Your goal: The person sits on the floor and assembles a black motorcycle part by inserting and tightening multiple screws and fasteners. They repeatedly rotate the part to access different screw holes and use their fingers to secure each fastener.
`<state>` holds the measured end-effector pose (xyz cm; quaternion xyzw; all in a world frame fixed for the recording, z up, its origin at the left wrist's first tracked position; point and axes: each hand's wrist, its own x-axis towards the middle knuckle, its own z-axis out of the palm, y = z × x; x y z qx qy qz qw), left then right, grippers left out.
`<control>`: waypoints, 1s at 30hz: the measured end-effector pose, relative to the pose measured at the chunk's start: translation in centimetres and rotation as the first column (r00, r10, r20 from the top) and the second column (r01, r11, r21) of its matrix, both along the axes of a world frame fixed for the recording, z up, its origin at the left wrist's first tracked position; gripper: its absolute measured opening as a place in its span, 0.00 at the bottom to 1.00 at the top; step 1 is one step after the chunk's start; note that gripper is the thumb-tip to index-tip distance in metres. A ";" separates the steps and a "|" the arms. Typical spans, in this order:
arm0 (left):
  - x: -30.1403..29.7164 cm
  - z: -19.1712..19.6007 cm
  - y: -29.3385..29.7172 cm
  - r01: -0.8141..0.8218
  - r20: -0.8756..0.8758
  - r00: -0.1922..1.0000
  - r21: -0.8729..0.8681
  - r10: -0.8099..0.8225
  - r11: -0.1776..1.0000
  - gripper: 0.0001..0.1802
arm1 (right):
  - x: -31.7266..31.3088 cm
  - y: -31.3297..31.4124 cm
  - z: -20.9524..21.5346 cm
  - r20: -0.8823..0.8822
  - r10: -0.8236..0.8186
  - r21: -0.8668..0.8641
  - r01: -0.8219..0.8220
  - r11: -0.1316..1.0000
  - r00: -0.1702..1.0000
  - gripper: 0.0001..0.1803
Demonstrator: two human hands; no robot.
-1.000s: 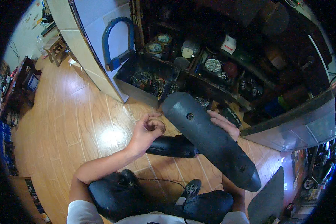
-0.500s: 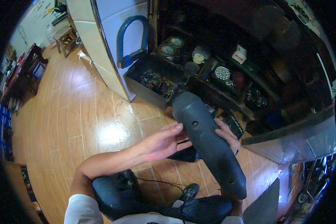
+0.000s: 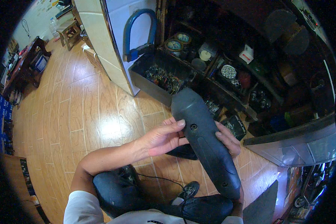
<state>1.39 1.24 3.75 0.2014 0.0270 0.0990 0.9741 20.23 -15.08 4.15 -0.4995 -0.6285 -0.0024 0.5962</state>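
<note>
A long dark cover (image 3: 209, 145) is held at the centre of the frame, between both hands, its long axis slanted from upper centre down to lower right. Its left edge is gripped by the left hand (image 3: 162, 137), the thumb laid on top close to a round recess; the right edge is cupped by the right hand (image 3: 229, 138), whose palm is hidden. The recess is nearer the left thumb. A matte, plastic-looking skin is shown, rounded at the upper end, with a shallow moulded groove. A second dark piece (image 3: 183, 152) is partly hidden below, above glossy wood-patterned floor tiles (image 3: 100, 127). Tangled wires (image 3: 162, 78) are heaped in a box at upper centre.
</note>
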 end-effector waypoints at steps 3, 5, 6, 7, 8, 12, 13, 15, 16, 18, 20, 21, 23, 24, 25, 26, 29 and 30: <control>-0.1 0.2 0.0 -0.034 -0.007 0.999 0.014 0.034 0.999 0.19 | -0.2 0.1 0.1 0.022 -0.035 0.014 0.035 0.999 0.999 0.15; -0.2 0.4 0.0 -0.033 0.000 0.999 0.009 0.033 0.999 0.16 | -0.2 0.0 0.2 0.002 -0.065 -0.026 0.065 0.998 0.998 0.15; -0.3 0.5 0.0 -0.033 0.004 0.999 0.009 0.033 0.999 0.15 | -0.2 -0.2 0.2 -0.017 -0.078 -0.052 0.077 0.996 0.997 0.15; -0.3 0.6 0.0 -0.024 0.019 1.000 0.013 0.024 1.000 0.16 | -0.2 -0.4 0.2 -0.026 -0.080 -0.048 0.079 0.996 0.996 0.15; -0.4 0.8 0.0 -0.016 0.036 0.999 0.018 0.015 1.000 0.16 | 0.0 -0.6 0.1 -0.018 -0.107 -0.094 0.105 0.990 0.994 0.17; -0.6 1.3 -0.2 -0.029 0.052 0.998 0.035 0.027 0.999 0.18 | 1.5 -2.1 -0.7 -0.201 -0.182 -0.383 0.094 0.919 0.963 0.26; -0.7 1.3 -0.1 -0.033 0.057 0.998 0.042 0.031 0.999 0.18 | 2.0 -2.6 -0.9 -0.302 -0.221 -0.488 0.049 0.871 0.927 0.29; -1.0 1.4 0.4 -0.050 0.057 0.997 0.070 0.046 0.996 0.19 | 3.1 -3.9 -1.0 -0.694 -0.190 -0.484 -0.255 0.837 0.695 0.38; -1.1 1.3 0.7 -0.057 0.078 0.996 0.082 0.050 0.995 0.20 | 3.6 -4.6 -0.9 -0.837 -0.182 -0.423 -0.398 0.814 0.516 0.43; -1.2 1.2 1.4 -0.077 0.111 0.992 0.117 0.064 0.990 0.21 | 4.0 -5.8 -0.4 -0.896 -0.050 -0.325 -0.575 0.751 0.441 0.49; -1.2 1.0 1.9 -0.080 0.105 0.992 0.131 0.066 0.988 0.21 | 3.8 -6.9 0.8 -0.855 0.154 -0.285 -0.696 0.659 0.496 0.48; -1.2 0.9 2.1 -0.082 0.107 0.992 0.151 0.066 0.985 0.22 | 3.6 -7.2 1.5 -0.760 0.216 -0.358 -0.674 0.646 0.612 0.46; -1.2 0.7 2.3 -0.081 0.110 0.992 0.185 0.061 0.979 0.22 | 2.8 -7.6 3.0 -0.577 0.128 -0.639 -0.543 0.544 0.807 0.43; -1.2 0.6 2.3 -0.077 0.098 0.993 0.205 0.058 0.976 0.22 | 2.4 -7.6 3.7 -0.444 0.111 -0.760 -0.439 0.478 0.889 0.42; -1.2 0.5 2.4 -0.071 0.123 0.991 0.203 0.047 0.977 0.22 | 1.3 -7.8 4.0 -0.464 0.005 -0.751 -0.397 0.527 0.886 0.36; -1.2 0.4 2.4 -0.063 0.133 0.990 0.199 0.037 0.978 0.23 | 0.8 -7.8 4.5 -0.467 -0.020 -0.747 -0.382 0.544 0.884 0.37; -1.4 0.1 2.5 -0.031 0.133 0.991 0.218 0.002 0.975 0.23 | -0.2 -7.8 5.2 -0.392 -0.054 -0.789 -0.305 0.533 0.918 0.37; -1.5 -0.1 2.5 -0.016 0.119 0.993 0.235 -0.012 0.972 0.23 | -0.3 -8.0 5.3 -0.343 -0.061 -0.821 -0.267 0.505 0.937 0.37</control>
